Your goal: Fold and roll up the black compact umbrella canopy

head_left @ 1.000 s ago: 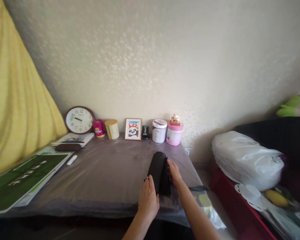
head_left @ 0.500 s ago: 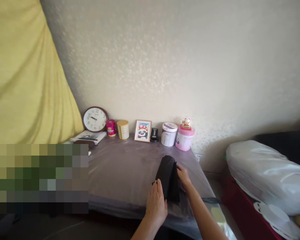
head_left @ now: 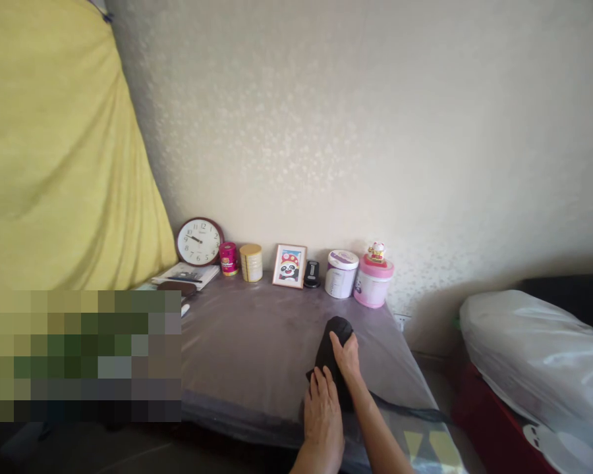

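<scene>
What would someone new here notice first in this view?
Probably the big yellow curtain, filling the upper left beside the pale wall. Next, likely the black bundle near the front edge of the table, right of the picture's middle, with the left grip and right grip on it. The round clock at the table's back left and the bulging white plastic bag at the far right also stand out.
</scene>
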`<state>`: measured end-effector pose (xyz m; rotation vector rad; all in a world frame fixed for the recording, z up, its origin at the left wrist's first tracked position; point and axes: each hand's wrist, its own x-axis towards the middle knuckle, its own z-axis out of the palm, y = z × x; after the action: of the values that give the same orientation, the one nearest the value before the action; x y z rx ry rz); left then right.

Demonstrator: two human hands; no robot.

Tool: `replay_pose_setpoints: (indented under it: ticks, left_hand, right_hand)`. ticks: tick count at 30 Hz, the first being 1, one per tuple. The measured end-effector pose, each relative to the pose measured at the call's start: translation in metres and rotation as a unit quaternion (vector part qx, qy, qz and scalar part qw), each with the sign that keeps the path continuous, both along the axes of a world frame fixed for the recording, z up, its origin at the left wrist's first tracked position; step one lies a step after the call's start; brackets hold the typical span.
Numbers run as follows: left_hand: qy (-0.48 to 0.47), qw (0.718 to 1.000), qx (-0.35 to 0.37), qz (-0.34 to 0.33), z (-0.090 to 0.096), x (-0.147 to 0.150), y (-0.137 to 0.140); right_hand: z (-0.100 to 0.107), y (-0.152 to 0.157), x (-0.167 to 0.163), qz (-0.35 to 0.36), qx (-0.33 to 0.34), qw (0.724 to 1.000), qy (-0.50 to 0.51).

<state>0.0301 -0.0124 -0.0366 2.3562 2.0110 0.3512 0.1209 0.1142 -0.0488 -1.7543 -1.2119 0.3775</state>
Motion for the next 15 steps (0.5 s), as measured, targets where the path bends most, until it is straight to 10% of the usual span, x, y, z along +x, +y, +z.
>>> replay_pose_setpoints:
  ticks: [15]
  left_hand:
    - [0.036,0.987,0.144,0.053,-0.05,0.008,0.015]
  right_hand:
    - [0.035,-0.019,-0.025,-0.035,-0.149,0.987,-0.055]
